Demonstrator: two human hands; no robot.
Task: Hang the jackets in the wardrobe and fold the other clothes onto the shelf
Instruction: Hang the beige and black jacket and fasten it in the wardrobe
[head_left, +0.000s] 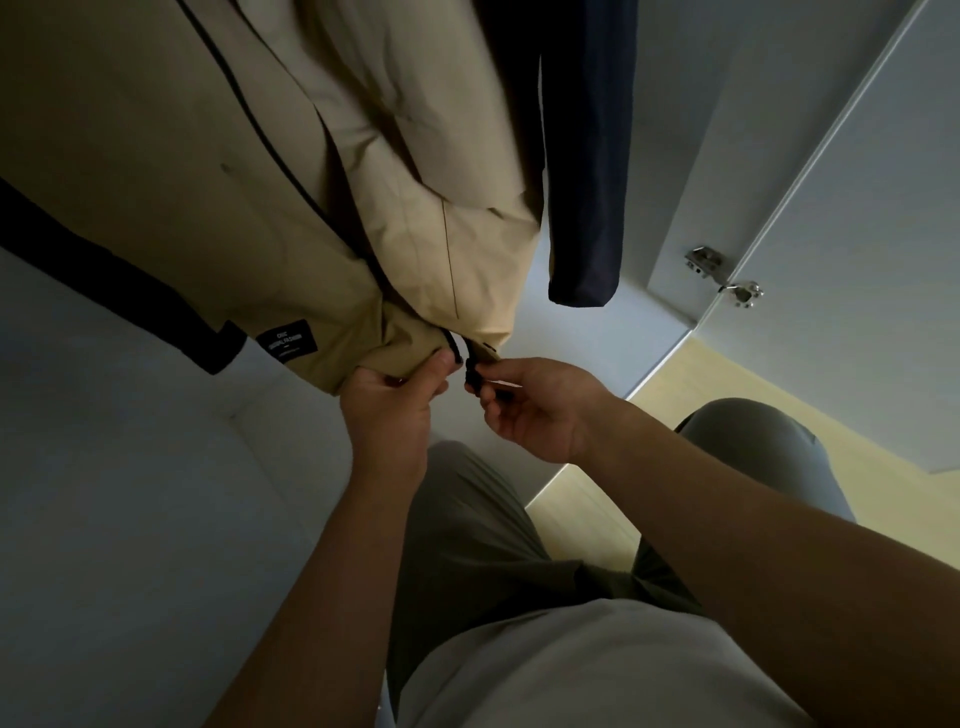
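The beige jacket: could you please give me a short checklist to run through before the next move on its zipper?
1. The beige jacket hangs freely: ok, though what it hangs from is out of view.
2. The left hand grips the hem beside the zipper: ok.
3. The right hand pinches the zipper's black end: ok.
4. The zipper halves are engaged: cannot tell, the fingers hide the joint.
5. The navy garment hangs apart from both hands: ok.
6. The wardrobe door stands open, out of the way: ok.
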